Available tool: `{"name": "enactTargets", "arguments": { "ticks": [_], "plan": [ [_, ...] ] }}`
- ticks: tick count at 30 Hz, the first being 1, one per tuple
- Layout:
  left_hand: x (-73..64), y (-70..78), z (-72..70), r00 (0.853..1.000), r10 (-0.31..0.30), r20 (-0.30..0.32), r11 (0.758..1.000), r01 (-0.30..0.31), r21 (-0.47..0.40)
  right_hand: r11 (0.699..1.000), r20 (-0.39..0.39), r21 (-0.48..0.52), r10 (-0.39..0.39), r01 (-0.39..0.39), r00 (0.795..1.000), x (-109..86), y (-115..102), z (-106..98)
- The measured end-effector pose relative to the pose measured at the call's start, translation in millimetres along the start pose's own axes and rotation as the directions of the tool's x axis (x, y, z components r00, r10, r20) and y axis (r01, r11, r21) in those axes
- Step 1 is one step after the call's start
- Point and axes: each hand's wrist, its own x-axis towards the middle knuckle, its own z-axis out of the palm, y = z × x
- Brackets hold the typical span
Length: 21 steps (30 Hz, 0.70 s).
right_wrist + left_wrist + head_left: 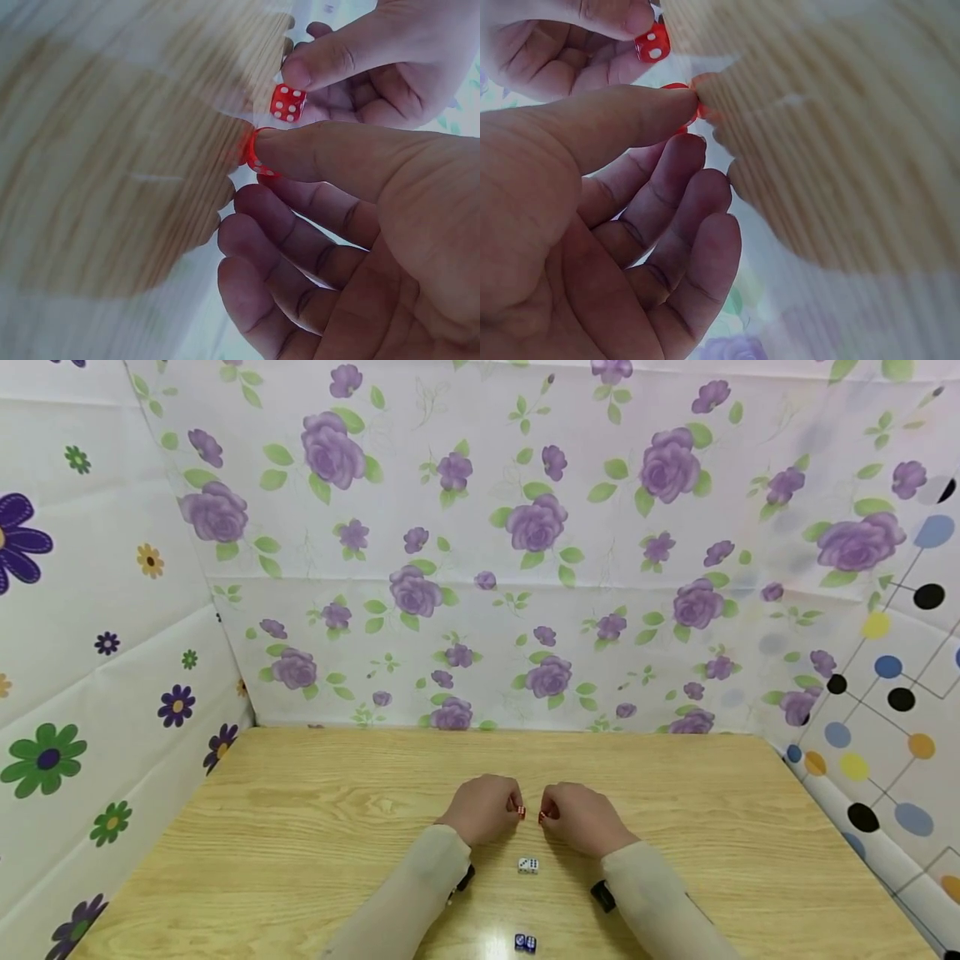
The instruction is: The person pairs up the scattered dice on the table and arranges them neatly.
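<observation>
My left hand point(482, 808) pinches a red die point(521, 812) between thumb and fingers, low over the wooden table. Just to its right, my right hand point(581, 817) pinches a second red die point(542, 817) the same way. A small gap separates the two dice. In the right wrist view the left hand's die point(287, 103) shows a face with six white dots. On the right hand's die point(652, 43), seen in the left wrist view, a face with two dots shows. Each thumb partly hides the die it grips in its own wrist view.
Two white dice point(528, 865) sit side by side on the table point(315, 827), between the forearms. Nearer the front edge lie two dark blue dice point(525, 942), also side by side. Patterned cloth walls point(480, 635) enclose the table at the back and both sides.
</observation>
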Motion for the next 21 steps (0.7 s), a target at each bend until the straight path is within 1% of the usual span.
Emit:
{"name": "enactTargets", "arguments": {
  "ticks": [6,16,21],
  "plan": [
    [1.9,2.0,-0.2,1.000,-0.012,0.006,1.000,0.013,-0.025,1.000,0.004,0.005,-0.005,0.005,1.000,4.8,-3,2],
    [5.2,3.0,1.7,1.000,-0.020,0.005,0.999,0.020,-0.027,1.000,0.000,-0.001,-0.007,0.007,1.000,11.5,-2,6],
    [4.7,4.7,-0.1,1.000,-0.024,0.009,0.999,0.024,-0.040,1.000,0.006,0.005,-0.002,0.002,1.000,14.6,-3,7]
  ]
}}
